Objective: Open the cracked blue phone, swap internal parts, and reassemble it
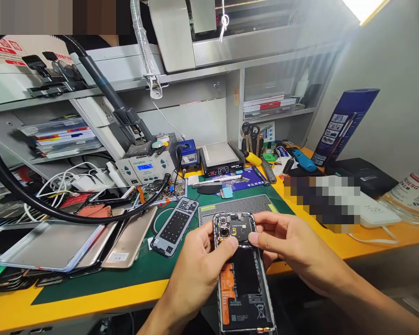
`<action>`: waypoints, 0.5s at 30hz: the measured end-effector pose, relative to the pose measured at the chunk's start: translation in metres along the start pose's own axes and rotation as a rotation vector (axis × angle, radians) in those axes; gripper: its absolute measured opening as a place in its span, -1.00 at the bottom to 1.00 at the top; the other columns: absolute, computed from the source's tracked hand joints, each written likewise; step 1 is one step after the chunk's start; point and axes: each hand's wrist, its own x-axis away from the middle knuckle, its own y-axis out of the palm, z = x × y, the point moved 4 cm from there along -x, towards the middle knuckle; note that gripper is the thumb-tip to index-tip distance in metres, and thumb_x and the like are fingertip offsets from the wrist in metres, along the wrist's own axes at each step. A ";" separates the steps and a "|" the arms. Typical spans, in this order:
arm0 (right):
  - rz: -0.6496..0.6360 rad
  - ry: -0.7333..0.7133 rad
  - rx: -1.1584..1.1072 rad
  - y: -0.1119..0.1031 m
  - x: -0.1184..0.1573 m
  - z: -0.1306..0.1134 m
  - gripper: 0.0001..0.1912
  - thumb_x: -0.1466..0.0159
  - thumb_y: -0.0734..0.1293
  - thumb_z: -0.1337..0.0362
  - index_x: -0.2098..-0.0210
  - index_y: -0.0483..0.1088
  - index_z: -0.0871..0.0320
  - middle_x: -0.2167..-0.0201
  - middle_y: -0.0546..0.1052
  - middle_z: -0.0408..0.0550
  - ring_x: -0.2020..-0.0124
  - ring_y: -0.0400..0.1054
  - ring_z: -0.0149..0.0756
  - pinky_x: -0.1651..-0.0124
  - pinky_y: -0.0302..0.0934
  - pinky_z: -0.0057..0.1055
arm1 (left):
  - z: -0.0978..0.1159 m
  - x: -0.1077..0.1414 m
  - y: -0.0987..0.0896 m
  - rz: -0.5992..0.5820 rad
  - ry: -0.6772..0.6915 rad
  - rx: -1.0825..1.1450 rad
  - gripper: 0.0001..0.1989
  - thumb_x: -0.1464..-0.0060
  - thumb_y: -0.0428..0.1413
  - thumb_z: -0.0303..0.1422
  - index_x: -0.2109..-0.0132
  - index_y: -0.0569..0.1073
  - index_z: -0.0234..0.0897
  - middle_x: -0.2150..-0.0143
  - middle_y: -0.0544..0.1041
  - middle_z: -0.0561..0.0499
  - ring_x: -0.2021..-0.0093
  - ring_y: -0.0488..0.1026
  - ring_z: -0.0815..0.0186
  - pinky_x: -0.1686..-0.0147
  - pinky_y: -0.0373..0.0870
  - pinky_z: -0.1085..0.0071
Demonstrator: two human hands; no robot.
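Note:
Between my hands is a smartphone [246,274] with its back off, showing the battery, an orange flex cable [226,291] and the camera lenses [224,227]. My left hand [204,256] grips its left edge, the thumb lying on the black cover plate [242,228] just below the cameras. On the right side my right hand [282,237] holds the upper edge, its thumb also pressing on that plate. The fingers behind the phone are partly hidden. A detached phone back cover [175,226] lies on the green mat [125,279], left of my left hand.
A perforated metal plate [237,208] lies beyond the phone. Stacked phones and tablets [52,244] fill the left side. A soldering station [145,167] and heating plate [221,158] stand behind. A black hose [49,218] loops across the left. A plastic bottle [414,195] stands right.

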 end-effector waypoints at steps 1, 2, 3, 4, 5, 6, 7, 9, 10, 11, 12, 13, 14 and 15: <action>0.005 0.000 0.000 -0.001 0.000 0.000 -0.60 -0.14 0.57 0.11 0.19 0.46 0.22 0.33 0.42 -0.10 0.35 0.34 -0.41 0.38 0.38 -0.56 | 0.000 0.000 0.000 0.008 -0.008 0.003 -0.68 -0.26 0.17 -0.25 -0.10 0.55 -0.26 -0.01 0.62 -0.08 0.01 0.52 0.17 -0.04 0.42 0.29; 0.009 -0.001 0.000 -0.001 0.001 0.000 -0.61 -0.14 0.57 0.12 0.18 0.46 0.22 0.33 0.42 -0.10 0.35 0.34 -0.41 0.38 0.37 -0.57 | -0.001 0.000 -0.001 0.015 -0.012 0.008 -0.67 -0.25 0.17 -0.25 -0.10 0.55 -0.25 -0.01 0.62 -0.08 0.01 0.52 0.16 -0.06 0.41 0.27; 0.013 -0.002 -0.001 -0.002 0.001 0.000 -0.61 -0.14 0.58 0.13 0.17 0.47 0.21 0.33 0.43 -0.11 0.35 0.34 -0.42 0.39 0.36 -0.58 | -0.001 0.001 -0.001 0.015 -0.013 0.021 -0.66 -0.25 0.18 -0.25 -0.11 0.55 -0.25 -0.01 0.62 -0.08 0.01 0.52 0.16 -0.07 0.41 0.26; 0.016 -0.003 -0.002 -0.003 0.002 0.001 -0.62 -0.14 0.57 0.15 0.15 0.48 0.20 0.33 0.44 -0.11 0.35 0.34 -0.43 0.39 0.35 -0.60 | -0.001 0.001 0.000 0.007 -0.014 0.042 -0.66 -0.24 0.18 -0.25 -0.12 0.54 -0.25 -0.02 0.62 -0.09 0.00 0.52 0.16 -0.10 0.39 0.25; 0.019 -0.004 -0.005 -0.004 0.003 0.001 -0.62 -0.15 0.57 0.17 0.12 0.48 0.19 0.32 0.45 -0.12 0.35 0.35 -0.43 0.39 0.34 -0.62 | 0.000 0.002 0.000 -0.010 -0.014 0.072 -0.65 -0.23 0.19 -0.26 -0.12 0.54 -0.25 -0.01 0.62 -0.09 0.01 0.52 0.16 -0.11 0.38 0.24; 0.022 -0.005 -0.009 -0.005 0.003 0.001 -0.62 -0.16 0.56 0.19 0.10 0.48 0.18 0.31 0.46 -0.13 0.34 0.35 -0.45 0.39 0.33 -0.64 | 0.000 0.003 0.001 -0.031 -0.019 0.108 -0.65 -0.21 0.20 -0.29 -0.12 0.55 -0.26 0.01 0.62 -0.10 0.02 0.52 0.16 -0.12 0.37 0.24; 0.025 -0.004 -0.012 -0.007 0.004 0.002 -0.63 -0.17 0.56 0.21 0.07 0.48 0.16 0.31 0.47 -0.13 0.34 0.36 -0.46 0.38 0.32 -0.66 | 0.000 0.005 0.001 -0.050 -0.027 0.145 -0.65 -0.19 0.21 -0.31 -0.11 0.56 -0.28 0.04 0.62 -0.10 0.04 0.53 0.17 -0.10 0.38 0.26; 0.024 -0.003 -0.012 -0.010 0.006 0.003 -0.62 -0.19 0.55 0.25 0.03 0.48 0.14 0.28 0.48 -0.14 0.34 0.36 -0.48 0.37 0.32 -0.67 | 0.000 0.009 -0.001 -0.062 -0.056 0.187 -0.67 -0.13 0.22 -0.36 -0.05 0.59 -0.31 0.14 0.62 -0.10 0.12 0.53 0.19 0.02 0.42 0.31; 0.017 -0.001 -0.008 -0.011 0.007 0.004 -0.61 -0.20 0.54 0.26 0.01 0.48 0.13 0.26 0.50 -0.14 0.34 0.37 -0.48 0.36 0.32 -0.67 | -0.001 0.011 -0.002 -0.048 -0.075 0.183 -0.69 -0.10 0.22 -0.37 -0.01 0.60 -0.32 0.20 0.61 -0.09 0.19 0.52 0.22 0.10 0.43 0.35; 0.011 -0.002 -0.003 -0.012 0.008 0.004 -0.61 -0.21 0.54 0.27 -0.01 0.47 0.13 0.25 0.51 -0.13 0.33 0.37 -0.48 0.35 0.33 -0.66 | -0.002 0.013 -0.004 -0.026 -0.093 0.167 -0.71 -0.07 0.22 -0.36 0.04 0.61 -0.33 0.27 0.60 -0.07 0.26 0.50 0.25 0.18 0.43 0.38; 0.003 -0.002 0.001 -0.012 0.009 0.005 -0.61 -0.22 0.53 0.27 -0.02 0.47 0.13 0.24 0.52 -0.13 0.33 0.38 -0.47 0.34 0.33 -0.66 | -0.003 0.014 -0.006 -0.003 -0.108 0.143 -0.73 -0.06 0.23 -0.35 0.08 0.62 -0.34 0.32 0.58 -0.06 0.32 0.48 0.27 0.25 0.42 0.40; -0.004 -0.004 0.005 -0.012 0.010 0.006 -0.60 -0.22 0.53 0.28 -0.03 0.47 0.13 0.23 0.53 -0.12 0.32 0.39 -0.46 0.34 0.33 -0.66 | -0.003 0.015 -0.007 0.019 -0.116 0.116 -0.74 -0.05 0.23 -0.32 0.12 0.63 -0.35 0.38 0.56 -0.04 0.37 0.46 0.30 0.30 0.40 0.41; -0.009 -0.005 0.006 -0.012 0.010 0.006 -0.60 -0.22 0.53 0.28 -0.04 0.47 0.13 0.22 0.53 -0.11 0.31 0.39 -0.45 0.33 0.34 -0.66 | -0.004 0.015 -0.008 0.048 -0.113 0.086 -0.75 -0.05 0.24 -0.30 0.16 0.63 -0.36 0.42 0.54 -0.04 0.40 0.44 0.31 0.33 0.39 0.42; -0.009 -0.008 0.004 -0.012 0.011 0.007 -0.60 -0.22 0.53 0.29 -0.04 0.47 0.13 0.21 0.53 -0.11 0.31 0.40 -0.44 0.33 0.34 -0.65 | -0.004 0.015 -0.009 0.080 -0.100 0.056 -0.76 -0.05 0.25 -0.27 0.20 0.63 -0.37 0.44 0.52 -0.04 0.41 0.44 0.31 0.35 0.39 0.42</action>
